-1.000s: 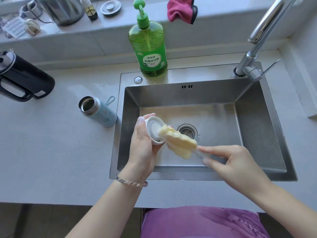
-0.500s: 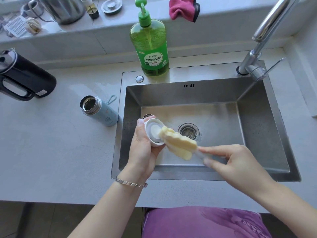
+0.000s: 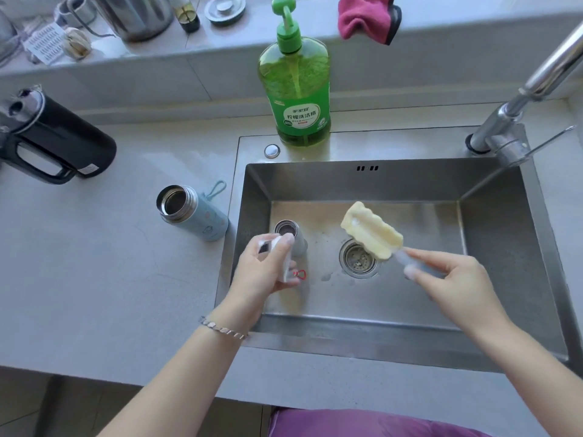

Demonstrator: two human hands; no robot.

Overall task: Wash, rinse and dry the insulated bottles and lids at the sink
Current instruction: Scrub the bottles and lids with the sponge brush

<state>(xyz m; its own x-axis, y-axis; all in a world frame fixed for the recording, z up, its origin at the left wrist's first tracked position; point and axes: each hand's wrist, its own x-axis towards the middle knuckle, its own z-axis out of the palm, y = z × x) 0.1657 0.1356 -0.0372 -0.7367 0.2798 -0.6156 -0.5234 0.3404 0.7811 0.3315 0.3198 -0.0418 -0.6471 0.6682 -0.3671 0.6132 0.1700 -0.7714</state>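
My left hand (image 3: 263, 272) grips a white bottle lid (image 3: 285, 263) edge-on at the left side of the steel sink (image 3: 504, 234). A small red loop (image 3: 299, 274) hangs from the lid. Just behind that hand an open silver bottle (image 3: 291, 234) stands in the basin. My right hand (image 3: 454, 279) pinches the clear handle of a soapy yellow sponge brush (image 3: 372, 230), whose head is lifted above the drain (image 3: 358, 260), apart from the lid. An open pale-blue insulated bottle (image 3: 192, 212) lies on the counter left of the sink.
A green dish-soap pump bottle (image 3: 295, 86) stands behind the sink. The faucet (image 3: 517, 99) rises at the back right. A black insulated jug (image 3: 53, 137) lies at the far left. On the ledge sit a pink cloth (image 3: 366, 17), a metal pot (image 3: 135, 14) and a round metal lid (image 3: 225, 7).
The brush has come off the lid and swung up to the right. My left hand turned the lid edge-on and lowered it, which uncovered the silver bottle in the basin.
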